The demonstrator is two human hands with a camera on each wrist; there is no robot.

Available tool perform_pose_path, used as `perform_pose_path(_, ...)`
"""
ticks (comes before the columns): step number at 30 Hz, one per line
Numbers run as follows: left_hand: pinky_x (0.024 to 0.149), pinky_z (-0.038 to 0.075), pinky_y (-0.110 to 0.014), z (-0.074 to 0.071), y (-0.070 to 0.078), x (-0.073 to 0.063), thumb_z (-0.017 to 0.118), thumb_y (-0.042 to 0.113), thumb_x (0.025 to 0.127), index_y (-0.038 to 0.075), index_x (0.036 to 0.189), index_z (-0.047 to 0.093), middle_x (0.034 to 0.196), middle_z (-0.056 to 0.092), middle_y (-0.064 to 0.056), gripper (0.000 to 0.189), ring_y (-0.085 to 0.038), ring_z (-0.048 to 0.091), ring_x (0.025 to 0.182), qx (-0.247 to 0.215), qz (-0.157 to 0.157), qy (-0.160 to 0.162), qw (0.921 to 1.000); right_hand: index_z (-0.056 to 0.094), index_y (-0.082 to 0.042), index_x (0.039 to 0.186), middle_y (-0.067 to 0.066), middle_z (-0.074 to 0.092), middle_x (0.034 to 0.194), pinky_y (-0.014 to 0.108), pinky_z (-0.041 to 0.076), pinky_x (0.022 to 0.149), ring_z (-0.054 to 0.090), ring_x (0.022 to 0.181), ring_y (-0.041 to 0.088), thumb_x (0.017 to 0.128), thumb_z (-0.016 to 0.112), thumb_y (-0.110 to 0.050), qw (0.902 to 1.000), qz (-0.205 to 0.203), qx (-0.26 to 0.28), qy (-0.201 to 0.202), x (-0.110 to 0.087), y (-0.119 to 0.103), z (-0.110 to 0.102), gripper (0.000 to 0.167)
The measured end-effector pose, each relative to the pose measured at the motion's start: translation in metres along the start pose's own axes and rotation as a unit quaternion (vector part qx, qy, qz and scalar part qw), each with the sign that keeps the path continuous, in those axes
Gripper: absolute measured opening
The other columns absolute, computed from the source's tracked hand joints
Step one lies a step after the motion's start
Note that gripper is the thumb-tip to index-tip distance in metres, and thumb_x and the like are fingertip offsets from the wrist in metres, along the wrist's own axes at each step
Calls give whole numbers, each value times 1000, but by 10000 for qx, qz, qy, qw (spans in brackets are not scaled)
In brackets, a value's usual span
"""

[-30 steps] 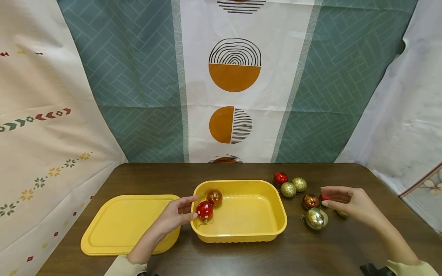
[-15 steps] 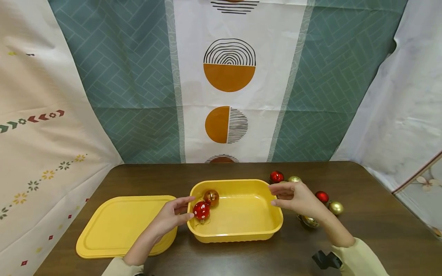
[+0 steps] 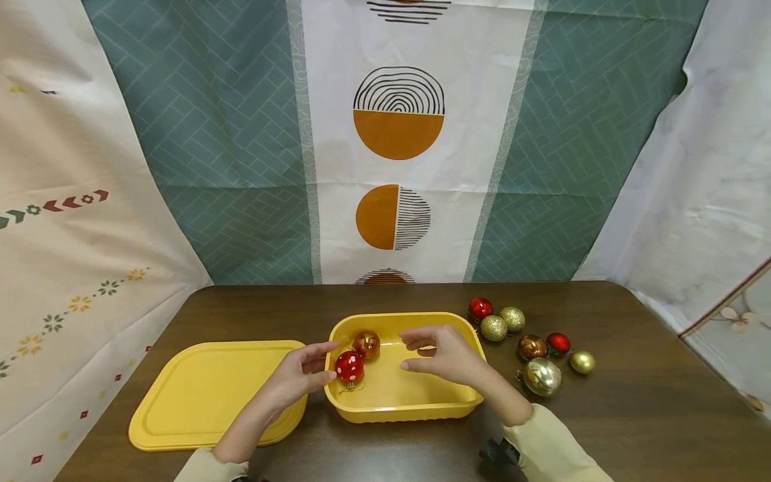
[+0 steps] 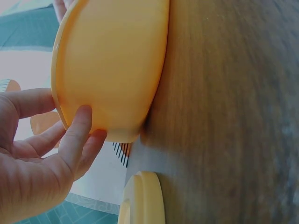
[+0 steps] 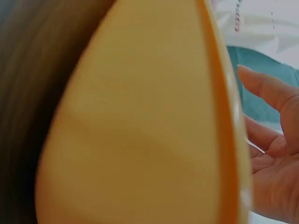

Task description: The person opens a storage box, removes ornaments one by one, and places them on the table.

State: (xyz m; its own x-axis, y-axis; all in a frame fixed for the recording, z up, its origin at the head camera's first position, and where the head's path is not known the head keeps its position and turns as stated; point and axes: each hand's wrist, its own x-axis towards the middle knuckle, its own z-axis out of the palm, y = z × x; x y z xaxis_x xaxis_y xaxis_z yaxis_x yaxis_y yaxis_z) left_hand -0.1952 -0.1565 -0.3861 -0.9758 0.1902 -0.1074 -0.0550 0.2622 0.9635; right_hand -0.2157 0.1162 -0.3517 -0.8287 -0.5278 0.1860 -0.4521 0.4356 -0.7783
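In the head view a yellow plastic box (image 3: 415,402) stands on the table, with a red white-dotted bauble (image 3: 350,367) and an orange bauble (image 3: 367,345) at its left end. My left hand (image 3: 298,375) grips the box's left rim. The left wrist view shows fingers of that hand (image 4: 42,154) on the outer wall, while the thumb passes over the rim. Above the box's right half is my right hand (image 3: 446,355), fingers loosely bent and nothing seen in it. The right wrist view has the box wall (image 5: 140,116) covering much of that hand (image 5: 275,140).
Several baubles lie right of the box, among them a red one (image 3: 480,308), a large pale gold one (image 3: 541,377) and an orange one (image 3: 533,347). To the left, a flat yellow lid (image 3: 211,395) rests on the dark table (image 3: 650,402). Patterned cloth (image 3: 397,201) hangs behind.
From over the baubles at the right, my right hand has moved left to above the box. The left hand stays at the rim. The head view has shifted slightly.
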Motion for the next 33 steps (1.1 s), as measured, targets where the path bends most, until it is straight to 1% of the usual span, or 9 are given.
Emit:
perform_pose_path(3,81,51,-41,-1,0,-1,66,4,80,1,128,50,129,47,-23,50,-38,47,115,18,2,21,10000,61,4,114,18,64,107,40,50,83,62,96,28,76,73,-17,9999,58,34,-106,10,-5,17,45)
perform_pose_path(7,82,50,-41,-3,-1,-1,65,5,81,0,129,48,130,46,-25,51,-39,46,116,13,43,-48,10000,60,4,115,18,62,111,40,50,81,61,96,30,76,73,-17,9994,224,82,-258,22,-10,37,46)
perform_pose_path(11,82,50,-41,-3,-1,-1,65,5,81,-1,129,47,131,44,-26,52,-40,46,116,-42,104,-130,9999,61,3,115,14,64,110,39,52,78,62,93,29,75,74,-16,9992,289,-37,-272,32,-13,54,46)
perform_pose_path(17,82,50,-41,-3,-1,0,65,6,82,-1,130,46,131,44,-26,52,-40,45,116,-41,158,-199,9997,63,1,111,9,67,97,29,52,73,63,82,20,74,75,-15,9984,192,-499,-203,39,-13,70,42)
perform_pose_path(22,82,50,-42,-3,-1,0,65,6,82,-1,130,47,130,45,-26,52,-41,45,116,15,165,-175,9997,64,3,109,9,66,95,18,48,63,56,73,13,72,75,-13,9964,222,-807,-151,42,-17,75,41)
perform_pose_path(25,83,50,-42,-3,-1,0,65,6,82,-1,130,46,130,45,-26,52,-41,45,116,22,167,-184,9997,65,1,108,8,66,98,19,47,67,53,76,13,72,76,-15,9923,267,-1204,-104,43,-20,78,41)
perform_pose_path(29,82,50,-41,-3,-1,0,64,6,82,-2,130,46,130,45,-26,52,-40,47,115,23,177,-218,9996,64,0,109,8,63,104,27,47,82,55,90,17,72,76,-17,9846,233,-1732,-23,44,-21,83,43)
perform_pose_path(31,83,50,-41,-3,0,0,64,6,82,-3,130,45,129,45,-27,52,-40,48,114,1,188,-239,9995,63,1,111,9,61,105,29,46,86,56,93,19,71,76,-17,9816,192,-1898,19,44,-21,85,45)
perform_pose_path(33,83,50,-40,-3,0,0,64,6,82,-3,130,45,129,45,-27,52,-39,48,114,0,196,-244,9995,63,1,111,9,59,105,31,46,87,55,94,20,71,75,-16,9809,154,-1940,59,44,-22,86,45)
